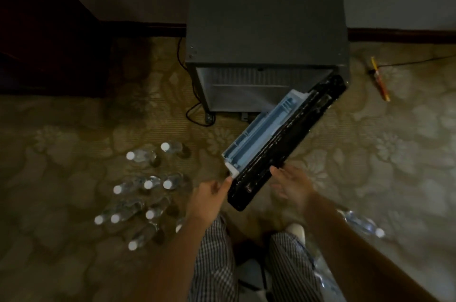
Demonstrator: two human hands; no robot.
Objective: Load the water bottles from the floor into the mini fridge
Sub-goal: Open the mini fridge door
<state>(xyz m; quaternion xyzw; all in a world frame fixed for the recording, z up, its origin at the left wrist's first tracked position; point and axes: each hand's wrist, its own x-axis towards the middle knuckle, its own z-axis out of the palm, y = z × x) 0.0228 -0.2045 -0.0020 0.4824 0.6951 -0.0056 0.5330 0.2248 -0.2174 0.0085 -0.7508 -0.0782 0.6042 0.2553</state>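
My left hand met the free edge of the mini fridge door (pinching or merely touching, I couldn't tell). My right hand spread flat-fingered on its outer face. The water bottles stood upright, caps skyward, left of my nearer left hand.

Left hand touches the open fridge door.
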